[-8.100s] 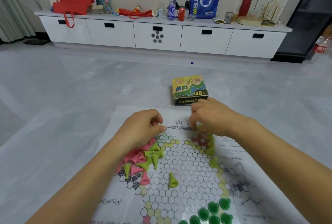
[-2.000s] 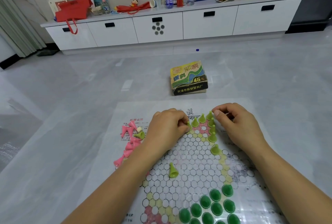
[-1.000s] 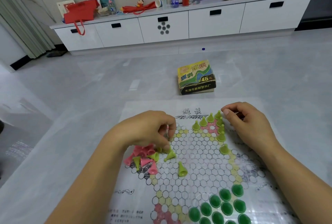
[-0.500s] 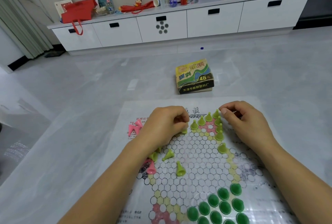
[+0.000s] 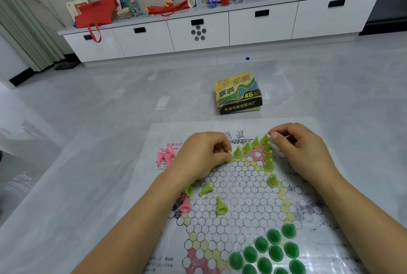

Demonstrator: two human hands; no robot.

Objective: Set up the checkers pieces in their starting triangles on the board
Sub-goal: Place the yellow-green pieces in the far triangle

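Left hand (image 5: 202,155) pinches a piece (image 5: 230,157), best set upright, centred on the board (image 5: 242,188) circle extending the row (image 5: 247,147); right hand (image 5: 301,150) grip curled, contents indiscernible.

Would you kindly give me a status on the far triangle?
Left hand pinching a light green piece at the edge of the far triangle. Right hand curled beside its tip, grip unclear. Toppled green piece lies mid-board.
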